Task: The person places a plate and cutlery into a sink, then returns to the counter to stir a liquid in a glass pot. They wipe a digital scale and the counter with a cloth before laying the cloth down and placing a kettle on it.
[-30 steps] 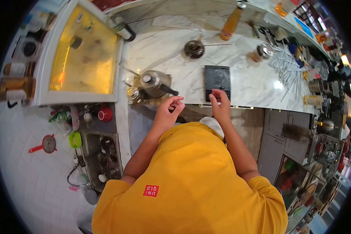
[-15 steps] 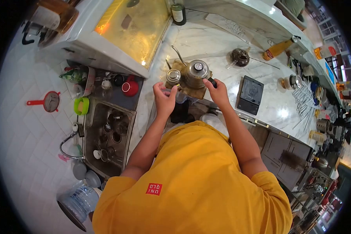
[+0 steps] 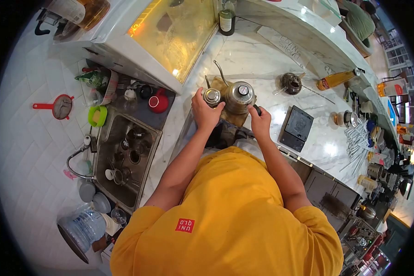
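My left hand (image 3: 207, 112) is wrapped round the small steel kettle (image 3: 211, 96), thumb on the near side and fingers on the left. Beside it stands a larger gooseneck kettle (image 3: 239, 98) with a round dial on its lid. The fingers of my right hand (image 3: 261, 122) are closed on the black handle of that larger kettle. Both kettles are over a brown cloth (image 3: 235, 120) on the marble counter (image 3: 257, 55), close together. Their thin spouts point away from me.
A black scale (image 3: 299, 123) lies to the right, with a dark glass pot (image 3: 290, 83) beyond it. On the left are a sink (image 3: 145, 186) holding glassware and a red cup (image 3: 158, 101). A yellow bottle (image 3: 338, 80) lies near the raised ledge.
My left hand has moved from in front of the small kettle to a grip round it. My right hand remains on the large kettle's handle. The camera view has shifted slightly.
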Demonstrator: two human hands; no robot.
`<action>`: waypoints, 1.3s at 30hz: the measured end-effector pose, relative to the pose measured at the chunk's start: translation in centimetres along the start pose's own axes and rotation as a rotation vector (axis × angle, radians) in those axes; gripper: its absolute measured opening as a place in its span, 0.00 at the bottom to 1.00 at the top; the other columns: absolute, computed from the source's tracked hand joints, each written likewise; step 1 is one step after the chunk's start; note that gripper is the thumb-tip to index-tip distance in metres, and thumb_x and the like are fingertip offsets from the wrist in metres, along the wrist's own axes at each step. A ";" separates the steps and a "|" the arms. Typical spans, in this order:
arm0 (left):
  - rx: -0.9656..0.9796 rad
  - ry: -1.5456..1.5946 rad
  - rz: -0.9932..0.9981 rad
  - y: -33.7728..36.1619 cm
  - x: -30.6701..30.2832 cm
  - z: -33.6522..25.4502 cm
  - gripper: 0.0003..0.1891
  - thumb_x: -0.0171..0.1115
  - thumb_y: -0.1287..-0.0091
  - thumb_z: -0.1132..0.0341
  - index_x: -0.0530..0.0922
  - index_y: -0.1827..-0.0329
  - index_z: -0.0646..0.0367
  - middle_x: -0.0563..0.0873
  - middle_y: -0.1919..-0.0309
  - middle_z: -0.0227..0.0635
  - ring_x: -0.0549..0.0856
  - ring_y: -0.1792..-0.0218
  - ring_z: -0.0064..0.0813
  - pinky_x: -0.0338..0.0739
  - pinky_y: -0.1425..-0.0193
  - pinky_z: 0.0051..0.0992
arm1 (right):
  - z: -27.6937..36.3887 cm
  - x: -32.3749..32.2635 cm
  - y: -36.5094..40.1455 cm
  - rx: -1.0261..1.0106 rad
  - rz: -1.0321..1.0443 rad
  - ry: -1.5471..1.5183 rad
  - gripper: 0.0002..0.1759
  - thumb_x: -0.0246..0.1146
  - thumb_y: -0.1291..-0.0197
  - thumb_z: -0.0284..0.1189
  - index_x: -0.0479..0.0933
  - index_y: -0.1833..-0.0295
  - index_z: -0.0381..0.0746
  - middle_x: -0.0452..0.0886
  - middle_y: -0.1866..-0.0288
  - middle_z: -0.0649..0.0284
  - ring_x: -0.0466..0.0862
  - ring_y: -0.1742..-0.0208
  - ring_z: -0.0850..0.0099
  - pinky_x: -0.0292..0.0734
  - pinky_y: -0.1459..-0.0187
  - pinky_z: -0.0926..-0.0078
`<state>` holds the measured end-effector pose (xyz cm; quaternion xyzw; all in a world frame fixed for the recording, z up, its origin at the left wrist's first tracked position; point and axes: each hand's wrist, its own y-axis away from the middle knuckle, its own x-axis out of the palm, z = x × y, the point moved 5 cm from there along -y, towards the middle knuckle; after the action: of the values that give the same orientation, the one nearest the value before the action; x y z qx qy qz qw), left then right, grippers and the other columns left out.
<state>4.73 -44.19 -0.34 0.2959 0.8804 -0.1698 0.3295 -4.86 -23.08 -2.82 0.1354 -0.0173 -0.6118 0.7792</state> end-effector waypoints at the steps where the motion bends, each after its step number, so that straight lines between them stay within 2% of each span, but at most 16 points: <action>1: 0.000 0.019 -0.010 0.1 0.1 0.0 0.49 0.84 0.51 0.60 0.64 0.26 0.56 0.74 0.38 0.49 0.75 0.36 0.52 0.71 0.31 0.46 | 0.0 0.0 0.1 0.006 0.006 -0.013 0.23 0.71 0.35 0.38 0.72 0.77 0.39 0.67 0.80 0.76 0.64 0.76 0.83 0.60 0.74 0.76; 12: -0.055 0.072 -0.020 0.3 0.4 0.2 0.44 0.83 0.51 0.64 0.69 0.30 0.58 0.77 0.40 0.48 0.77 0.38 0.53 0.72 0.33 0.45 | 2.4 -1.1 -0.2 0.009 -0.001 -0.013 0.21 0.71 0.35 0.35 0.72 0.77 0.39 0.67 0.79 0.76 0.63 0.75 0.84 0.59 0.74 0.76; 14: -0.050 0.072 -0.028 0.4 0.5 0.1 0.44 0.83 0.51 0.64 0.69 0.30 0.58 0.77 0.40 0.48 0.77 0.37 0.52 0.72 0.32 0.45 | 3.1 -1.5 -0.5 -0.039 -0.005 -0.019 0.21 0.72 0.35 0.35 0.72 0.77 0.39 0.66 0.79 0.76 0.63 0.75 0.84 0.58 0.74 0.76; 23: -0.072 0.062 -0.030 -0.2 1.0 -0.6 0.47 0.83 0.52 0.64 0.67 0.27 0.58 0.78 0.37 0.48 0.77 0.35 0.52 0.72 0.30 0.45 | 5.9 -3.2 -2.5 -0.021 0.013 -0.057 0.21 0.72 0.36 0.35 0.73 0.77 0.39 0.66 0.79 0.78 0.62 0.75 0.85 0.57 0.74 0.77; 27: -0.138 0.091 -0.015 -0.3 0.9 -0.8 0.48 0.83 0.52 0.64 0.67 0.26 0.58 0.80 0.36 0.48 0.77 0.35 0.53 0.72 0.30 0.45 | 5.8 -3.7 -4.5 -0.036 -0.003 -0.086 0.20 0.73 0.37 0.36 0.74 0.77 0.40 0.66 0.79 0.78 0.62 0.76 0.85 0.55 0.74 0.77; 30: -0.108 0.078 -0.043 -0.1 0.9 -0.7 0.46 0.82 0.51 0.64 0.68 0.28 0.59 0.80 0.37 0.49 0.78 0.36 0.53 0.73 0.31 0.45 | 5.6 -4.1 -6.0 -0.026 -0.012 -0.066 0.21 0.73 0.37 0.36 0.74 0.77 0.40 0.66 0.79 0.78 0.62 0.76 0.85 0.56 0.74 0.77; 33: -0.056 -0.032 -0.074 -0.2 1.1 -0.6 0.43 0.82 0.51 0.63 0.70 0.30 0.61 0.82 0.41 0.48 0.83 0.39 0.48 0.77 0.35 0.40 | 4.2 -4.5 -8.1 -0.053 -0.031 -0.048 0.22 0.73 0.37 0.37 0.73 0.77 0.40 0.66 0.79 0.78 0.62 0.76 0.84 0.56 0.74 0.76; 39: -0.079 0.034 -0.025 -0.3 0.7 -0.7 0.40 0.82 0.51 0.63 0.73 0.33 0.63 0.82 0.41 0.49 0.83 0.40 0.47 0.77 0.35 0.39 | 3.1 -4.5 -11.3 -0.066 -0.048 -0.044 0.23 0.73 0.37 0.39 0.72 0.78 0.38 0.67 0.80 0.76 0.63 0.75 0.83 0.58 0.74 0.75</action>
<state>3.76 -43.79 -0.30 0.2747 0.8955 -0.1339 0.3236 -17.35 -21.77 -1.83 0.0966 -0.0113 -0.6332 0.7678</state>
